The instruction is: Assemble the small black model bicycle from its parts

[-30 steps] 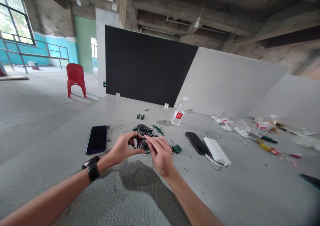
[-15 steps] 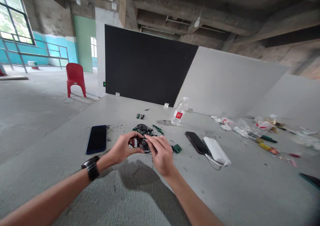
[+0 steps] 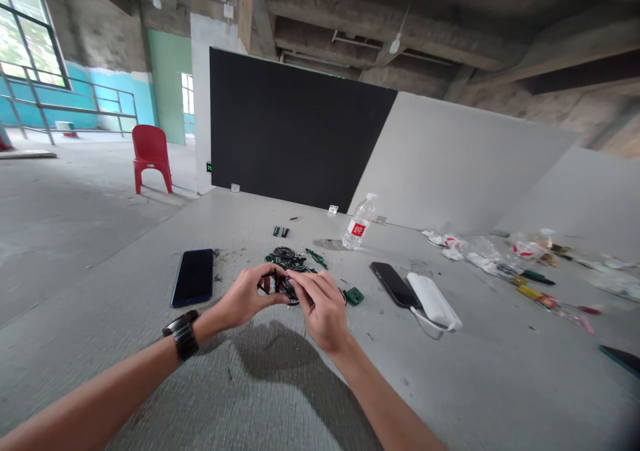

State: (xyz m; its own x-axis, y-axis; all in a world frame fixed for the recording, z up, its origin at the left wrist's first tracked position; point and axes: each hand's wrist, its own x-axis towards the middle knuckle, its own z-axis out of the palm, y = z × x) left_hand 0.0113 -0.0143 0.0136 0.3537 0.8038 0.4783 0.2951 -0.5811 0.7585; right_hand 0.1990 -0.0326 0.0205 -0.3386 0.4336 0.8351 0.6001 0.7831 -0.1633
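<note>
The left hand (image 3: 243, 296) is gripping a small black part (image 3: 281, 283) between thumb and fingers. The right hand (image 3: 323, 310) is pinching the same part from the right, its fingers hiding some of it. The part is sitting between both hands, around the middle of the grey surface (image 3: 240, 224). Just beyond, a wheel (image 3: 285, 253) is lying among other pieces; a green block (image 3: 355, 296) is resting right of the right hand. One phone (image 3: 194, 278) is lying on the left, another (image 3: 393, 283) is lying right, beside a power bank (image 3: 433, 301). Farther back, a bottle (image 3: 357, 230) is standing.
</note>
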